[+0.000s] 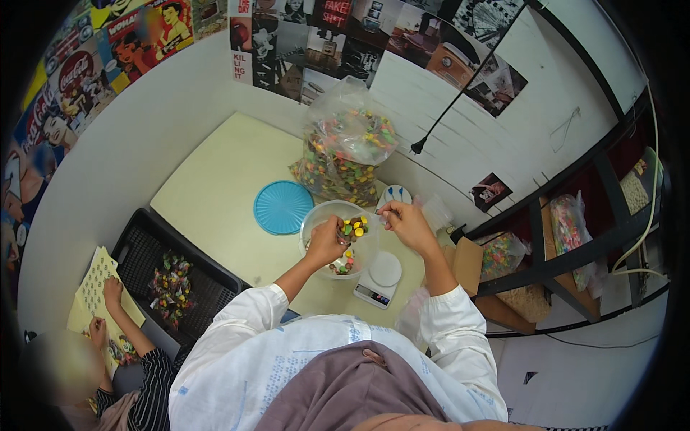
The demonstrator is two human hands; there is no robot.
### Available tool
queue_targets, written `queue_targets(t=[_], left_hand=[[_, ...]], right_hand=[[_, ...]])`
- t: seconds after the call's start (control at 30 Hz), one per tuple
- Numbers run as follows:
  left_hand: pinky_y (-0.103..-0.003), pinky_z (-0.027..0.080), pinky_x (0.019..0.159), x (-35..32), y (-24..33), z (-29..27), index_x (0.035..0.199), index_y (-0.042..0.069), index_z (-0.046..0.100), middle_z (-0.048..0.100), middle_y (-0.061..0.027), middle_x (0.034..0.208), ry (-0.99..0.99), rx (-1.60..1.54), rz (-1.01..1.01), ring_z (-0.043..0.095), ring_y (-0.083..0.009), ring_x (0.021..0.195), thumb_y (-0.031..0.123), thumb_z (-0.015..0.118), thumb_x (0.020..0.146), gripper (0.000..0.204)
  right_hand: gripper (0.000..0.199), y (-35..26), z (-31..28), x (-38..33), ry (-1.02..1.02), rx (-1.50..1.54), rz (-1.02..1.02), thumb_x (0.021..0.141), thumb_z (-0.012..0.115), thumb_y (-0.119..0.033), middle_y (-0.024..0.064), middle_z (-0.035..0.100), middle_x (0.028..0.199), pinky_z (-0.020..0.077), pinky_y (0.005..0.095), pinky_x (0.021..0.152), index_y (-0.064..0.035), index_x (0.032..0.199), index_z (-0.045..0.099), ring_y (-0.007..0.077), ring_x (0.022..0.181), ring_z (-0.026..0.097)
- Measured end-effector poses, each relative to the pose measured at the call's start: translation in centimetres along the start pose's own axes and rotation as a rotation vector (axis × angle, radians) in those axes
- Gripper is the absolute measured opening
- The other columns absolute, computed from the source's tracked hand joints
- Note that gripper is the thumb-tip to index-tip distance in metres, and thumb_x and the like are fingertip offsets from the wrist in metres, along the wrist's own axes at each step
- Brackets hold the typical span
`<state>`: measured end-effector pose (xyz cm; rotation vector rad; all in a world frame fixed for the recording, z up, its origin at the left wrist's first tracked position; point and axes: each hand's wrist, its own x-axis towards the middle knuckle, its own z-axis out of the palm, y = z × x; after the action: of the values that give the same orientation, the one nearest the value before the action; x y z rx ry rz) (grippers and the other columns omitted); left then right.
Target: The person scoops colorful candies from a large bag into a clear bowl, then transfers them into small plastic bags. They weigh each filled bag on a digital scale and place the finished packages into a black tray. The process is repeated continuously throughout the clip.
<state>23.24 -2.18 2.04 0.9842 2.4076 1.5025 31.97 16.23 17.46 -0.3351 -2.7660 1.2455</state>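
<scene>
In the middle of the table stands a clear round plastic tub [307, 224] with colourful candies [343, 264] low inside. Over its left side my left hand [325, 243] is closed, a cluster of yellow, green, orange and brown candies [355, 228] right at its fingertips. Whether a scoop or small bag carries that cluster I cannot tell. Just past the tub's right rim my right hand [406, 224] pinches what looks like the edge of a thin clear plastic bag [380, 218]. A white digital scale [379, 279] sits close to the tub, below my right hand.
Behind the tub rises a large clear sack of candies [343, 154]. A blue round lid [283, 207] lies left of it. A black crate [136, 251] holds wrapped packets [171, 287]. Another person's hands [108, 305] work on yellow sheets at far left. Shelves [553, 269] with bags line the right.
</scene>
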Motion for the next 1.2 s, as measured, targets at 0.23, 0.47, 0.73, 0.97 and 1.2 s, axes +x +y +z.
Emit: queue_targets(t=[0.23, 0.47, 0.73, 0.97, 1.2], left_hand=[[-0.04, 0.053, 0.075, -0.5, 0.2, -0.5, 0.112, 0.004, 0.051, 0.066, -0.015, 0.098, 0.027, -0.053, -0.036, 0.068, -0.0292, 0.086, 0.009, 0.082, 0.069, 0.053], [-0.039, 0.052, 0.079, -0.9, 0.2, -0.7, 0.112, 0.005, 0.048, 0.066, -0.0127, 0.102, 0.041, -0.201, -0.023, 0.067, -0.0304, 0.092, 0.01, 0.081, 0.07, 0.054], [-0.038, 0.05, 0.085, -1.0, 0.8, -0.8, 0.112, 0.003, 0.043, 0.061, -0.0139, 0.106, 0.02, -0.19, -0.036, 0.064, -0.0317, 0.102, 0.013, 0.082, 0.072, 0.057], [-0.041, 0.049, 0.092, -1.0, 0.0, -0.5, 0.127, -0.001, 0.04, 0.056, -0.0213, 0.12, -0.042, -0.191, 0.032, 0.059, -0.0378, 0.111, 0.018, 0.087, 0.065, 0.08], [-0.047, 0.039, 0.106, -1.7, -1.2, -2.9, 0.148, -0.001, 0.027, 0.046, -0.0261, 0.138, -0.159, 0.147, 0.061, 0.045, -0.0421, 0.127, 0.022, 0.089, 0.063, 0.108]], right_hand=[[0.015, -1.5, 0.5, -1.0, 0.15, -0.131, -0.151, 0.089, 0.055, -0.003, 0.0197, 0.068, 0.093, 0.0511, 0.0406, 0.077, 0.0036, 0.096, 0.067, 0.0355, 0.084, 0.066], [0.012, 5.3, 6.5, -1.2, -0.053, -0.352, -0.209, 0.087, 0.06, -0.004, 0.0162, 0.067, 0.099, 0.0475, 0.0425, 0.087, -0.0026, 0.095, 0.069, 0.0342, 0.097, 0.06], [0.014, 1.9, 9.1, -3.1, 0.199, -0.075, -0.369, 0.083, 0.071, -0.008, 0.0123, 0.053, 0.101, 0.0436, 0.043, 0.089, -0.0045, 0.096, 0.067, 0.032, 0.101, 0.055], [0.014, 2.4, 9.7, -2.4, 0.183, -0.044, -0.282, 0.082, 0.072, -0.007, 0.0128, 0.052, 0.1, 0.0467, 0.0422, 0.082, -0.0035, 0.095, 0.068, 0.0316, 0.097, 0.057], [0.011, 7.3, 9.5, -2.7, -0.044, -0.42, -0.339, 0.08, 0.072, -0.004, 0.0121, 0.056, 0.095, 0.0459, 0.0412, 0.08, -0.0047, 0.09, 0.068, 0.0308, 0.093, 0.056]])
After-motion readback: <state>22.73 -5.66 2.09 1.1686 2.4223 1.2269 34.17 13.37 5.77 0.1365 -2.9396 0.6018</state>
